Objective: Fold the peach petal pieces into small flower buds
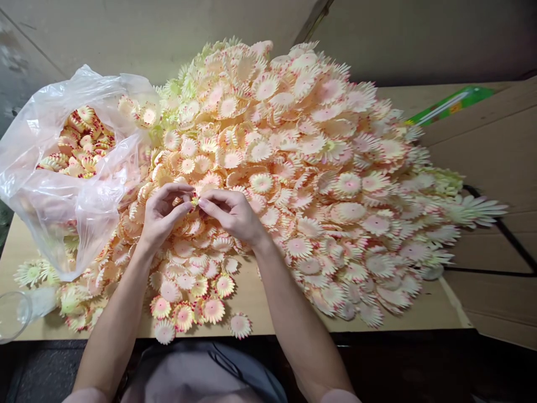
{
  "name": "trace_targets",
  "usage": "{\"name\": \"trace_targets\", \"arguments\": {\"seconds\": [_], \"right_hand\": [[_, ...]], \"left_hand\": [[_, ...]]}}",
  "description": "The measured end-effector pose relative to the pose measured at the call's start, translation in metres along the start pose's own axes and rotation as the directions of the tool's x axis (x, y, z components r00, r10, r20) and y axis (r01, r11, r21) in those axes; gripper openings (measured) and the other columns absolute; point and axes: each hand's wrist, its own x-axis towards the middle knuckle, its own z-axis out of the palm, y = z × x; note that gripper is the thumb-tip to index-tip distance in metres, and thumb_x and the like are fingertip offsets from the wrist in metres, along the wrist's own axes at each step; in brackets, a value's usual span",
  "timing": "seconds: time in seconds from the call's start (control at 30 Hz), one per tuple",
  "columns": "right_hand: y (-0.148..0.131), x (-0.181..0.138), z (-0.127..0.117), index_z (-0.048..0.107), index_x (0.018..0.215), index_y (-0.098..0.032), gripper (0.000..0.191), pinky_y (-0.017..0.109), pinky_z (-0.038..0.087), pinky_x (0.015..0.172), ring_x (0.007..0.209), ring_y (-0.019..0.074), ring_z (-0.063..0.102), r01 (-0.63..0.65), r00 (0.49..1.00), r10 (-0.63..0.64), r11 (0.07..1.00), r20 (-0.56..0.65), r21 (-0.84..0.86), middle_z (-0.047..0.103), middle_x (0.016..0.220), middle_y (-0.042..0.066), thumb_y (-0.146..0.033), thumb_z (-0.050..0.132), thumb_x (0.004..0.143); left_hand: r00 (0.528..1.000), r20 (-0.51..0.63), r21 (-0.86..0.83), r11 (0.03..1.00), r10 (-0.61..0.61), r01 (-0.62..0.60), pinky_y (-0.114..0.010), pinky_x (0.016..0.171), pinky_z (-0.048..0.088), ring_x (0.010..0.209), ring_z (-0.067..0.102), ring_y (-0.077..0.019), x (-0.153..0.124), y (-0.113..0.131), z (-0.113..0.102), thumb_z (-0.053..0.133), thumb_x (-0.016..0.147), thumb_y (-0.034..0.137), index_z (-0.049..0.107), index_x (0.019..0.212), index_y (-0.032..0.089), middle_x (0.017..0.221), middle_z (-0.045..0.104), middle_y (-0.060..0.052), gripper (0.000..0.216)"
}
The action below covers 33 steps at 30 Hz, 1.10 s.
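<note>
My left hand [166, 208] and my right hand [224, 210] meet over the front left of a big heap of artificial flower petal discs [302, 168]. Between the fingertips of both is a small yellowish petal piece [195, 200], mostly covered by the fingers. Thumb and forefinger are pinched together on each hand. The discs in the heap are pale pink and cream with notched, pink-tipped edges. Below my hands, several loose petal discs [213, 309] lie near the table's front edge.
A translucent plastic bag [37, 196] at the left holds curled petal pieces [84, 140]. A clear round container [14, 316] stands at the front left of the table [411, 313]. On the right are a cardboard sheet [490, 162] and a green packet [457, 104]. A wall rises behind.
</note>
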Motion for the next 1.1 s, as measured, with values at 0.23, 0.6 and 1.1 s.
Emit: {"name": "trace_targets", "arguments": {"seconds": [0.23, 0.6, 1.1], "right_hand": [[0.004, 0.001, 0.000, 0.062, 0.083, -0.018, 0.023, 0.027, 0.043, 0.067, 0.071, 0.0127, 0.052, 0.053, 0.998, -0.050, 0.997, 0.046, -0.055, 0.057, 0.077, 0.001, -0.035, 0.054, 0.097], [0.003, 0.001, 0.003, 0.058, 0.081, -0.019, 0.019, 0.029, 0.044, 0.073, 0.075, 0.0143, 0.054, 0.126, 0.992, -0.120, 0.976, 0.045, -0.175, 0.058, 0.078, 0.001, -0.026, 0.051, 0.097], [-0.005, -0.001, -0.006, 0.048, 0.060, -0.023, 0.047, 0.029, 0.040, 0.050, 0.050, 0.0127, 0.048, 0.150, 0.833, -0.048, 0.978, -0.552, 0.142, 0.052, 0.056, 0.000, -0.055, 0.052, 0.094]], "left_hand": [[1.000, -0.029, 0.005, 1.000, -0.001, 0.001, -0.023, 0.071, 0.052, 0.076, 0.061, -0.0116, 0.002, 0.002, 0.002, 0.080, 0.075, 0.030, 0.073, 0.099, 0.021, 0.096, 0.070, -0.005, 0.026], [0.993, -0.100, -0.055, 0.996, -0.068, 0.063, -0.023, 0.077, 0.053, 0.086, 0.063, -0.0129, 0.000, -0.003, 0.002, 0.080, 0.075, 0.025, 0.066, 0.094, 0.021, 0.094, 0.066, -0.003, 0.024], [0.944, -0.286, -0.283, 0.956, -0.165, 0.082, -0.013, 0.060, 0.051, 0.073, 0.055, -0.0062, 0.010, -0.001, -0.004, 0.079, 0.071, 0.024, 0.052, 0.084, 0.022, 0.089, 0.055, 0.003, 0.030]]}}
